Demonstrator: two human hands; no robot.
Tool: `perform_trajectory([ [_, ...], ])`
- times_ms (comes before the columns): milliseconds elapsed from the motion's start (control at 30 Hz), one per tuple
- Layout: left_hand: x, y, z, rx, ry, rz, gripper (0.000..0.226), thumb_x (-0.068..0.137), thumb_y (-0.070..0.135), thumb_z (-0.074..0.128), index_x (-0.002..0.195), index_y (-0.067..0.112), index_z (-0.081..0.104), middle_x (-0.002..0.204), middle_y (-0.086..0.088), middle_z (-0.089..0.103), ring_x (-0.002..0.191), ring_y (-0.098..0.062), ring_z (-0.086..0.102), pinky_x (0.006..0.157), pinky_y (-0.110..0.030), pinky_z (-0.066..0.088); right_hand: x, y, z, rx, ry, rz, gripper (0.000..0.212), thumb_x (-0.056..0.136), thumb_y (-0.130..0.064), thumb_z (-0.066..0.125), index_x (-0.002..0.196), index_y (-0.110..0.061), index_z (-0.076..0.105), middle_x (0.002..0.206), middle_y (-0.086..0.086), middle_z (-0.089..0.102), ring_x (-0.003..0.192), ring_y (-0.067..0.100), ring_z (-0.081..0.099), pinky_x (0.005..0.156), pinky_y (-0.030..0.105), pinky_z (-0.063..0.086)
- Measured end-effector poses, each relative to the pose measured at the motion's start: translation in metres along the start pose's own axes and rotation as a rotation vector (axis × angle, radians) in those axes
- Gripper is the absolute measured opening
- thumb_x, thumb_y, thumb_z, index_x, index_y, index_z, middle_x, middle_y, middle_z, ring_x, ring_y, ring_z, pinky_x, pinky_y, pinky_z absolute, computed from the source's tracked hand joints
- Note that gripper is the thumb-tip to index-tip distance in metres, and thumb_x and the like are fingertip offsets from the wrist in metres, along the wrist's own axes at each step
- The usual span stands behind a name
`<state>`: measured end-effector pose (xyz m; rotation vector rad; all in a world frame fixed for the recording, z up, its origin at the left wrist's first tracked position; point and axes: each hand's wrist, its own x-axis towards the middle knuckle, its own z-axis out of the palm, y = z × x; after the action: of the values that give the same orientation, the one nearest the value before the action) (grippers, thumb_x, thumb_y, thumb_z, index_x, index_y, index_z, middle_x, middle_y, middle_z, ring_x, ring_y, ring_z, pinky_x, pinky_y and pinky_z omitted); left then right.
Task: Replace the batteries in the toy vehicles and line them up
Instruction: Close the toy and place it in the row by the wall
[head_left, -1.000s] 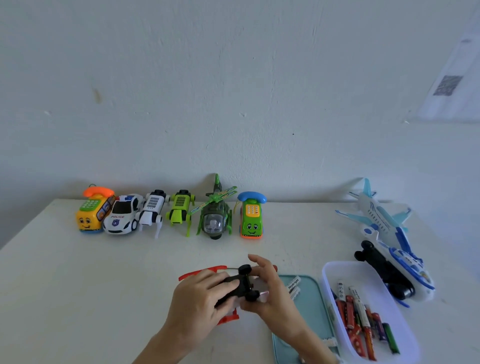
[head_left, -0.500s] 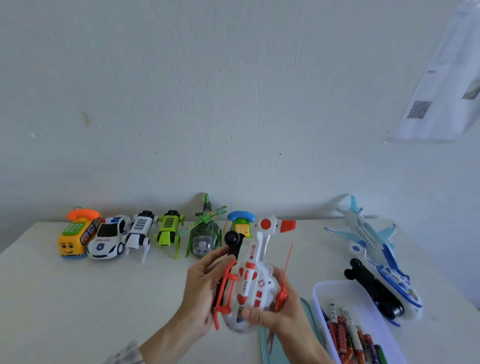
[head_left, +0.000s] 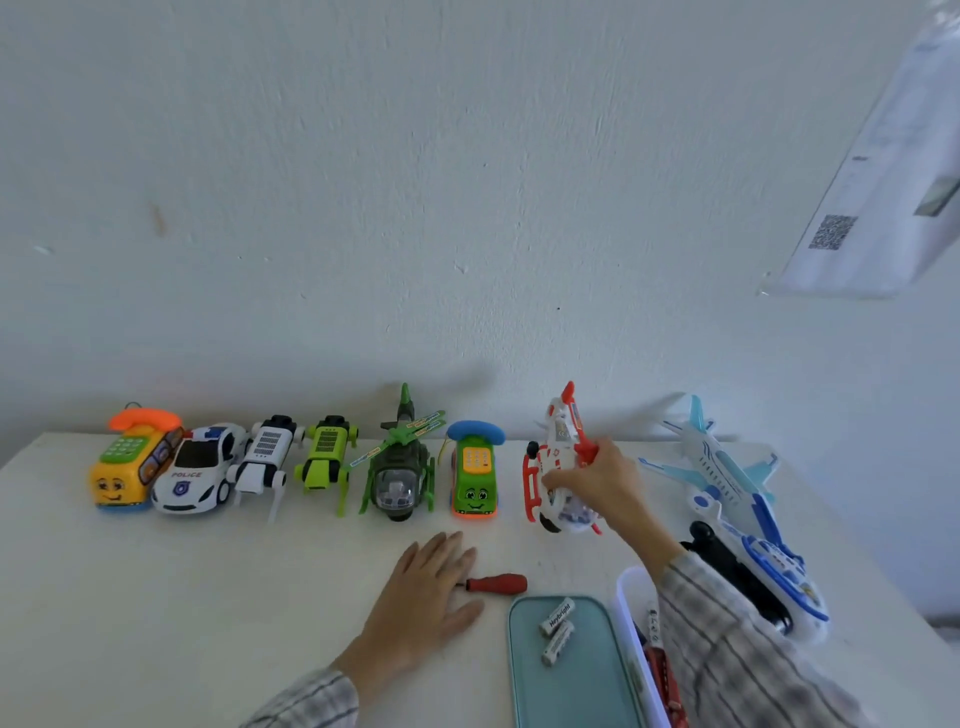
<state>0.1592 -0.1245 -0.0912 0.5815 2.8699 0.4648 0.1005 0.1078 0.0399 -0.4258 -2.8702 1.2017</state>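
I have my right hand (head_left: 597, 480) closed around the red-and-white helicopter (head_left: 558, 467), grip wrapped over its right side and cabin, setting it down at the open end of the row along the wall, just beside the green phone car (head_left: 474, 480), because that is the next free slot. The row reads yellow phone bus (head_left: 132, 462), police car (head_left: 200, 470), white robot dog (head_left: 265, 457), green robot dog (head_left: 327, 454), green helicopter (head_left: 400, 465), then the phone car, all noses toward me. My left hand (head_left: 428, 597) lies flat on the surface (head_left: 156, 597), fingers spread and holding nothing, fingertips touching the shaft end of the red screwdriver (head_left: 498, 583), which I judge is parked there for the next cover. Two loose batteries (head_left: 557, 629) sit on the teal tray (head_left: 582, 686), probably spent ones kept apart from the supply in the clear bin (head_left: 626, 597). The blue-and-white airplane (head_left: 737, 499) waits well to the right, likely next.
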Motion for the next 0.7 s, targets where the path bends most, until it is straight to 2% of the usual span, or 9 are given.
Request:
perform_trajectory([
  [67, 0.0, 0.0, 0.002, -0.026, 0.027, -0.003, 0.073, 0.089, 0.073, 0.012, 0.136, 0.031, 0.05, 0.147, 0.005, 0.041, 0.135, -0.015, 0.041, 0.109, -0.028, 0.006, 0.013, 0.002, 0.01, -0.065, -0.029, 0.016, 0.051, 0.056, -0.039, 0.083, 0.091, -0.015, 0.054, 0.078, -0.001, 0.061, 0.066, 0.014, 0.059, 0.055, 0.029, 0.049],
  [133, 0.001, -0.002, 0.005, -0.01, 0.104, 0.066, 0.089, 0.078, 0.078, 0.0, 0.147, 0.032, 0.03, 0.157, 0.008, 0.015, 0.146, -0.012, 0.011, 0.11, -0.027, -0.008, 0.021, -0.001, 0.02, -0.101, -0.051, 0.012, 0.045, 0.058, -0.037, 0.082, 0.084, -0.014, 0.053, 0.073, -0.002, 0.057, 0.061, 0.013, 0.053, 0.049, 0.025, 0.04],
  [200, 0.002, -0.004, 0.008, 0.04, 0.13, 0.057, 0.096, 0.07, 0.079, -0.007, 0.15, 0.033, 0.019, 0.159, 0.01, 0.002, 0.146, -0.009, -0.003, 0.11, -0.027, -0.015, 0.026, -0.004, 0.029, -0.107, -0.04, -0.013, 0.047, 0.062, -0.036, 0.081, 0.092, -0.014, 0.052, 0.077, -0.002, 0.056, 0.065, 0.013, 0.053, 0.051, 0.024, 0.037],
  [267, 0.002, -0.002, 0.005, 0.058, 0.094, 0.048, 0.096, 0.069, 0.079, -0.009, 0.151, 0.034, 0.016, 0.159, 0.009, 0.001, 0.146, -0.008, -0.006, 0.11, -0.027, -0.015, 0.028, -0.009, 0.035, -0.089, -0.019, -0.031, 0.048, 0.066, -0.037, 0.08, 0.098, -0.014, 0.051, 0.081, -0.002, 0.056, 0.07, 0.013, 0.054, 0.054, 0.025, 0.038],
  [400, 0.003, -0.004, 0.006, 0.038, 0.076, 0.038, 0.097, 0.069, 0.081, -0.009, 0.15, 0.034, 0.016, 0.16, 0.009, 0.001, 0.146, -0.008, -0.007, 0.11, -0.026, -0.016, 0.03, -0.013, 0.034, -0.082, -0.001, -0.048, 0.036, 0.07, -0.033, 0.078, 0.079, -0.019, 0.046, 0.07, -0.005, 0.05, 0.059, 0.008, 0.047, 0.049, 0.023, 0.035],
  [467, 0.003, -0.005, 0.007, 0.048, 0.086, 0.036, 0.098, 0.069, 0.081, -0.01, 0.15, 0.035, 0.016, 0.159, 0.01, 0.002, 0.146, -0.008, -0.006, 0.11, -0.026, -0.016, 0.031, -0.012, 0.035, -0.101, -0.01, -0.05, 0.038, 0.072, -0.035, 0.077, 0.088, -0.016, 0.049, 0.072, -0.005, 0.051, 0.062, 0.008, 0.048, 0.051, 0.023, 0.035],
  [533, 0.003, -0.005, 0.007, 0.048, 0.086, 0.038, 0.099, 0.068, 0.082, -0.011, 0.15, 0.035, 0.017, 0.159, 0.01, 0.003, 0.146, -0.008, -0.005, 0.111, -0.026, -0.015, 0.034, -0.008, 0.036, -0.135, -0.05, -0.06, 0.053, 0.073, -0.045, 0.075, 0.105, -0.01, 0.052, 0.083, -0.001, 0.056, 0.072, 0.013, 0.053, 0.059, 0.025, 0.043],
  [600, 0.002, -0.005, 0.007, 0.043, 0.09, 0.04, 0.099, 0.068, 0.082, -0.012, 0.15, 0.035, 0.016, 0.16, 0.01, 0.002, 0.146, -0.008, -0.005, 0.113, -0.027, -0.012, 0.03, -0.005, 0.031, -0.128, -0.064, -0.065, 0.072, 0.074, -0.054, 0.072, 0.124, -0.007, 0.048, 0.107, 0.008, 0.059, 0.093, 0.021, 0.057, 0.075, 0.032, 0.049],
  [700, 0.003, -0.007, 0.008, 0.049, 0.097, 0.043, 0.098, 0.068, 0.082, -0.013, 0.15, 0.036, 0.015, 0.159, 0.011, 0.002, 0.146, -0.007, -0.005, 0.114, -0.027, -0.012, 0.014, 0.006, 0.005, -0.071, 0.021, -0.109, 0.079, 0.078, -0.051, 0.07, 0.137, -0.008, 0.04, 0.131, 0.013, 0.051, 0.118, 0.027, 0.051, 0.093, 0.037, 0.043],
])
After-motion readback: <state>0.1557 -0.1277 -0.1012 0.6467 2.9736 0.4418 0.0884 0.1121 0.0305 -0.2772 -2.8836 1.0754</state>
